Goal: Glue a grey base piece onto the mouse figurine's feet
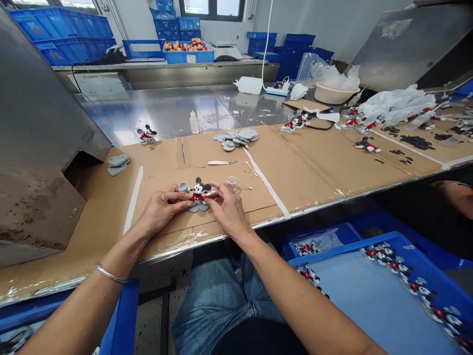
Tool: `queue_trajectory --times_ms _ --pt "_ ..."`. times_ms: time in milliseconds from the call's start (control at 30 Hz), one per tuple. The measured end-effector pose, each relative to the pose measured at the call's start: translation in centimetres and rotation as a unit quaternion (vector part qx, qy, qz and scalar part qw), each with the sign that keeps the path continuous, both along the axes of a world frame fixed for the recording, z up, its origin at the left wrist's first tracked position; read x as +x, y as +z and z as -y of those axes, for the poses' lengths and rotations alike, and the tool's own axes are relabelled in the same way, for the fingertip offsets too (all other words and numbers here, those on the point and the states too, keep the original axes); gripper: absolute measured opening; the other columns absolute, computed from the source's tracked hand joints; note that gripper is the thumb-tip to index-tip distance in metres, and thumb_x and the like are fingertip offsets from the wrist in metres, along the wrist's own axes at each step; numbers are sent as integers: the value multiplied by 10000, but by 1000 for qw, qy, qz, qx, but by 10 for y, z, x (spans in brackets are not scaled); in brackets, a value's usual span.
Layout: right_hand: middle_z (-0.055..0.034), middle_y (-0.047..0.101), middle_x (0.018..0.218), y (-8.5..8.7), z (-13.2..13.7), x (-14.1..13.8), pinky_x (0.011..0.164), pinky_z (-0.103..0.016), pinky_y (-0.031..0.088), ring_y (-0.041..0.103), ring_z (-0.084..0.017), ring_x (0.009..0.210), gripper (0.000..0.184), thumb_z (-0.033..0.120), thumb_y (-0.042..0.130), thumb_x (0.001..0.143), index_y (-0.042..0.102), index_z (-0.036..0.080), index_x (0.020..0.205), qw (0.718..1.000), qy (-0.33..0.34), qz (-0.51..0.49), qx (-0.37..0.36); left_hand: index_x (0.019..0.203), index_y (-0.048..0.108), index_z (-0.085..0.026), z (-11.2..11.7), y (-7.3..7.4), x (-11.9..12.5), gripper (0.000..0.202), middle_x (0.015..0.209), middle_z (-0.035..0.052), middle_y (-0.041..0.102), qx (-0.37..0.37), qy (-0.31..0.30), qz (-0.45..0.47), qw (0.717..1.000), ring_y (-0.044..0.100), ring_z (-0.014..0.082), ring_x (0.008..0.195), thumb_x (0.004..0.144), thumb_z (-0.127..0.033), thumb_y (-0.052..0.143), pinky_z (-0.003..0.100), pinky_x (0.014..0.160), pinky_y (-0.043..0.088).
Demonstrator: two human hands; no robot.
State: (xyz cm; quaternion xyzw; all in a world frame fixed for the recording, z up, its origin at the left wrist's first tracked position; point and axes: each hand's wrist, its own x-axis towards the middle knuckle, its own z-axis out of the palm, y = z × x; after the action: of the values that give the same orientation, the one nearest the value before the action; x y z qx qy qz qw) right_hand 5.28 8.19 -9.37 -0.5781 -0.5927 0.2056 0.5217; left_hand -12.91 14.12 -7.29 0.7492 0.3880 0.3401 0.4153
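Mouse figure (199, 191) sits pinched between my left hand (162, 207) and right hand (227, 209), both clamped on it, close to the table (314, 172) front edge; bare cardboard lies open beyond, toward the grey bases (236, 138).

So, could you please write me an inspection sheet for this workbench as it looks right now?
Surface: cardboard-covered steel bench, taped.
Job's things: black, red and white mouse figure on a grey base, held by left hand and right hand.
Clutter: pile of grey bases, white-handled tool, small clear cup, white squeeze bottle.
Hands: both pinch the figure.
Cables: white cord hanging at the back.
Surroundings: blue plastic tray of figures, stacked blue crates.
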Motion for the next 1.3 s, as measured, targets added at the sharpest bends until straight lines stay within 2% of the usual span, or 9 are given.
queue_trajectory --times_ms 200,367,533,700,967,1167,1300 --pt "-24 730 946 1 1 3 865 -344 538 696 -190 898 361 138 654 782 615 219 1132 1000 13 -7 -10 884 789 -245 0 -6 -1 193 777 28 624 26 8 -10 1000 549 183 759 740 -366 746 332 696 394" --pt "-26 740 942 2 2 5 848 -317 548 705 -177 879 362 123 652 781 619 209 1131 999 28 -26 -16 875 789 -282 -1 -11 -3 150 660 -8 514 57 17 -29 998 485 159 682 767 -367 728 309 625 349" --pt "-14 741 898 4 3 4 825 -320 550 706 -184 849 358 142 656 778 618 219 1125 999 20 -28 -20 876 788 -284 -2 -12 -4 180 634 -19 454 81 10 -45 996 470 156 662 780 -415 710 306 616 346" --pt "-20 734 892 5 2 3 826 -335 541 700 -199 874 347 148 653 781 610 206 1121 1000 12 0 -20 876 785 -265 -3 -12 -4 193 672 -14 486 95 -6 -50 994 498 155 669 794 -413 692 304 614 369" --pt "-44 720 969 9 -3 6 804 -334 521 674 -207 886 261 112 643 780 610 201 1023 996 39 79 -12 881 773 -271 -4 -13 -5 177 660 -26 449 130 -29 -57 989 485 149 655 839 -392 652 297 604 366" --pt "-48 705 987 14 -3 8 837 -347 501 650 -216 917 258 73 597 788 592 206 1009 990 54 131 -21 854 770 -288 -6 -9 -6 213 692 0 540 149 -67 -74 984 484 182 734 864 -435 616 329 678 375" --pt "-77 690 1042 14 -4 6 875 -374 485 631 -240 983 271 45 571 781 569 191 1010 986 61 153 -25 875 765 -286 -8 -8 -7 181 747 9 566 154 -86 -77 981 472 188 761 869 -401 624 339 705 365"
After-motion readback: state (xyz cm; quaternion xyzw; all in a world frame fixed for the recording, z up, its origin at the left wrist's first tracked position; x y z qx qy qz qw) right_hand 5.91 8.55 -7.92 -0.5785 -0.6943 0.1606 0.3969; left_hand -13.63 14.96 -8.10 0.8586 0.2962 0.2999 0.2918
